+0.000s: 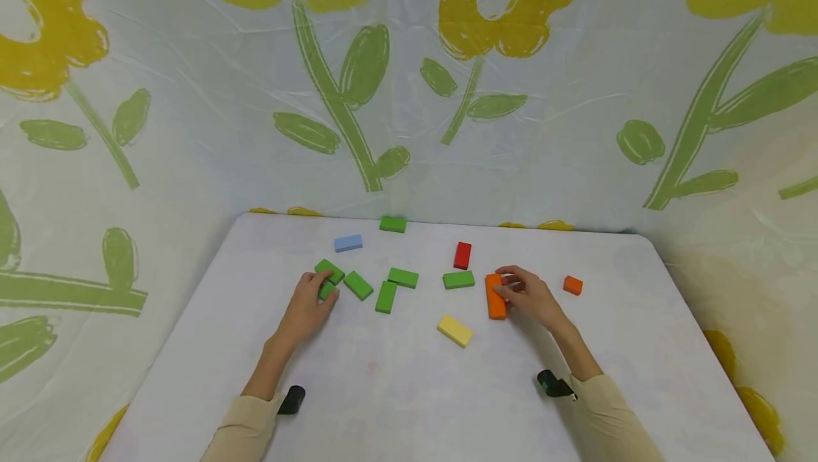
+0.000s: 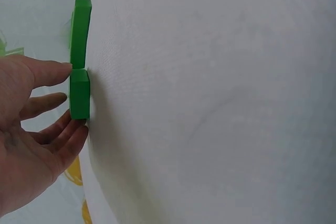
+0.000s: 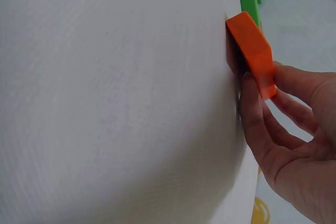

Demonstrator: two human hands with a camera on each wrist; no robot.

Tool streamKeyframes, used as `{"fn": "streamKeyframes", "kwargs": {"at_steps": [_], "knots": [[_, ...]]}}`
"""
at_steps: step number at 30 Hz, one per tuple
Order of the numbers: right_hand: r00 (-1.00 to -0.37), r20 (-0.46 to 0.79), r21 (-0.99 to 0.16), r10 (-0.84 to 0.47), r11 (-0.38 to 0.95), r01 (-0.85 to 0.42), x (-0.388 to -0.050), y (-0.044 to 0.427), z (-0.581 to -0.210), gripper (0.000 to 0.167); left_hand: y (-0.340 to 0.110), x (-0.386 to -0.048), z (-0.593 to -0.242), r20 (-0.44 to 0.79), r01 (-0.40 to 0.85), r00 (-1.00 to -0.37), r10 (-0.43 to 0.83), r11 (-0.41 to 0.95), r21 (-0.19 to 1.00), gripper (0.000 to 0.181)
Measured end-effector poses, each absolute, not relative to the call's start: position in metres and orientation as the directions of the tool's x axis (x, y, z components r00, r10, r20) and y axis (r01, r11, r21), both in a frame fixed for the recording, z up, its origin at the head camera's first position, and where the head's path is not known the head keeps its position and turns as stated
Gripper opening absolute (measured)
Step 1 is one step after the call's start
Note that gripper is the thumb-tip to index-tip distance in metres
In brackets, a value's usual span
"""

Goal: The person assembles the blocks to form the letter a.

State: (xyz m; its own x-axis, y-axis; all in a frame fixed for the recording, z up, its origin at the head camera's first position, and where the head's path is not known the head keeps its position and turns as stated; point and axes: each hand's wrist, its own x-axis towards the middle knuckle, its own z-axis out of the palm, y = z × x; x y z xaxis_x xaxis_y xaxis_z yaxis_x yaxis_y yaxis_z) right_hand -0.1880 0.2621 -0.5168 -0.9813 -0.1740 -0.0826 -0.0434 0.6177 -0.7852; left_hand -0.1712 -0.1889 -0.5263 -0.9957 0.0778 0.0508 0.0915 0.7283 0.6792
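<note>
At the table's left, my left hand [image 1: 309,309] has its thumb and fingers around a small green block [image 2: 80,95]. Another green block [image 1: 329,270] lies just beyond the fingertips, and a third green block [image 1: 358,285] is to the right. My right hand [image 1: 530,297] pinches a long orange block [image 1: 495,297] between thumb and fingers. In the right wrist view this orange block [image 3: 254,51] is tilted, with one end raised off the table. A green block [image 1: 459,279] and a red block [image 1: 463,255] lie to its left.
Two green blocks touch at the middle, including an upright-lying one [image 1: 386,297]. A yellow block [image 1: 455,331] lies nearer me, a blue block [image 1: 348,243] farther back left. Another green block [image 1: 393,224] sits at the back edge; a small orange block [image 1: 573,285] lies right.
</note>
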Motion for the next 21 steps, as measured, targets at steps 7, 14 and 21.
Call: {"fn": "streamKeyframes", "kwargs": {"at_steps": [7,14,21], "knots": [[-0.986,-0.081,-0.769,-0.148,0.638,-0.033,-0.1859,0.2642,-0.5184,0.039,-0.1865,-0.1711,-0.5254,0.062,0.102,-0.995,0.082,0.722,0.684,0.051],[-0.990,-0.078,-0.755,-0.119,0.655,-0.020,-0.1845,0.2593,-0.5191,0.038,-0.1854,-0.1711,-0.5234,0.061,0.097,-0.995,0.076,0.720,0.687,0.050],[-0.991,-0.083,-0.761,-0.107,0.648,-0.006,-0.1858,0.2561,-0.5228,0.038,-0.1879,-0.1711,-0.5227,0.035,0.073,-0.997,0.067,0.725,0.685,0.050]]}}
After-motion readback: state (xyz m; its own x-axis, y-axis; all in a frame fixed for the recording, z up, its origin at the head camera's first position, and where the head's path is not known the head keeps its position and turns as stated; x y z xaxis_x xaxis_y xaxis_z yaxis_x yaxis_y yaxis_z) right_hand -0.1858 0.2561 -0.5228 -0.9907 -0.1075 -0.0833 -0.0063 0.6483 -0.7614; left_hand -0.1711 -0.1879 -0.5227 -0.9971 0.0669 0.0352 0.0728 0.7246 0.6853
